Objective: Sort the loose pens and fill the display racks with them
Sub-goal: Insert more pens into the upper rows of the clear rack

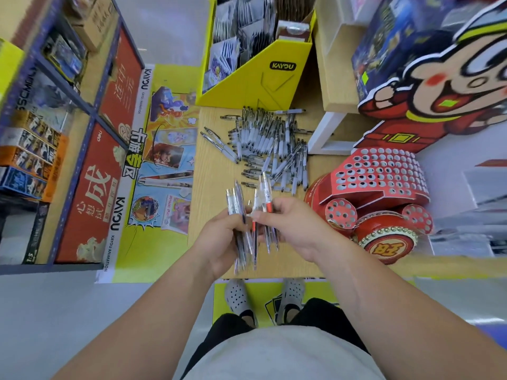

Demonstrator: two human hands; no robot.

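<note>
At the bottom centre of the frame, closest to the lens, is the person's pale shirt, with both forearms reaching up from it toward the middle of the picture.

In mid-frame the left hand is curled round a bundle of clear pens, held upright like a fan, probably so the barrels can be compared at a glance. Beside it and almost touching, the right hand pinches a few red-trimmed pens, seemingly pulling one kind apart from the rest. This looks like the sorting step, with filling to follow.

Just above the hands, the loose pile of pens lies spread on the wooden table, within easy reach. The red display rack stands at centre right, its holed face tilted toward the person; whether its holes hold pens cannot be told.

A yellow box of packets stands at upper centre, behind the pile.
</note>
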